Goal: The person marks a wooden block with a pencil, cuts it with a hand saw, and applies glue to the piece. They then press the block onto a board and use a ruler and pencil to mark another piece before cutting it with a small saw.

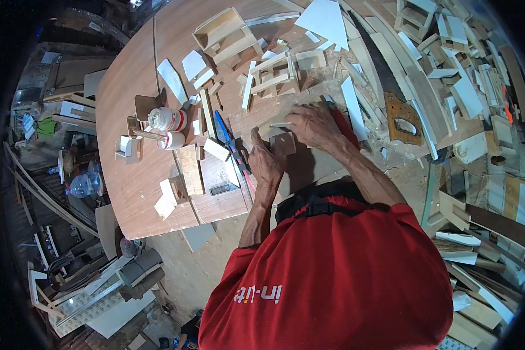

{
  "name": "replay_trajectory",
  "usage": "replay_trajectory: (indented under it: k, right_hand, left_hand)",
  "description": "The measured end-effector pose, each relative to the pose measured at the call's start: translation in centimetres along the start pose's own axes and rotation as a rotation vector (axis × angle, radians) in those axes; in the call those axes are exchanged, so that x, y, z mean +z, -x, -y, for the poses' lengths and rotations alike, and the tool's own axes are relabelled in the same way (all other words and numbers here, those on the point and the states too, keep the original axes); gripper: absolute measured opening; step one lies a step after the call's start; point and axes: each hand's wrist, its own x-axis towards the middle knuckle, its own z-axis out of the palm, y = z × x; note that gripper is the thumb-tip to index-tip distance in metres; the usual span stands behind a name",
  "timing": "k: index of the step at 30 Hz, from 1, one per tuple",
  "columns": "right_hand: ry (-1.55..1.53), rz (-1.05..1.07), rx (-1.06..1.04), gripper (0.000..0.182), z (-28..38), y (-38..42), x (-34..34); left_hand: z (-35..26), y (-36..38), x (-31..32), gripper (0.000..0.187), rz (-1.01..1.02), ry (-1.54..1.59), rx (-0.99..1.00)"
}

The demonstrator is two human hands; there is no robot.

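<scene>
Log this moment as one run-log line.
left hand: steadying small wood block | right hand: pressing on block | beside: glue bottle, handsaw | surface: wooden table

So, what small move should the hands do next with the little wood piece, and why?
Probably press the small wooden block flat and steady. The left hand touches its near edge, the right hand lies over its far side with a thin pale strip at the fingers. The two pieces look close but not clearly aligned, so steadying the block seems wise before anything else.
</scene>
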Motion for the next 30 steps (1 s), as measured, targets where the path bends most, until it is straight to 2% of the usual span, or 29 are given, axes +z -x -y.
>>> replay_trajectory:
  k: [2,7,9,10,12,19,21,24,30]
  right_hand:
    - [-0.009,-0.074,-0.061,0.014,1.2,0.1,1.0]
    - [0.025,-0.021,-0.064,0.014,1.8,0.3,2.1]
    - [0.018,0.028,-0.031,0.016,1.8,0.5,2.3]
    - [0.017,-0.023,-0.058,0.017,1.6,0.6,2.7]
    - [0.018,-0.075,-0.084,0.018,1.3,0.6,3.2]
    - [-0.024,0.009,-0.06,0.016,1.7,0.5,2.2]
    - [-0.014,0.029,-0.055,0.015,1.7,0.5,2.1]
    - [0.023,-0.039,-0.117,0.013,1.3,0.3,2.0]
    - [-0.026,0.024,-0.109,0.015,1.2,0.3,1.3]
  left_hand:
    - [0.2,0.0,0.1,0.053,-0.016,0.009,0.023]
    - [0.0,-0.1,0.1,0.049,-0.064,0.001,0.061]
    - [-0.4,-0.3,-0.3,0.059,0.045,0.016,-0.046]
    - [-0.2,-0.3,-0.2,0.059,0.048,0.017,-0.044]
    - [0.1,-0.3,0.1,0.056,0.013,0.015,-0.028]
    - [0.4,-0.4,0.4,0.038,0.013,0.014,-0.013]
    - [0.6,-0.5,0.5,0.028,-0.051,-0.024,0.155]
    - [0.0,-0.5,0.5,0.024,-0.031,0.0,0.076]
    - [-0.2,-0.6,0.3,0.026,-0.021,0.007,0.064]
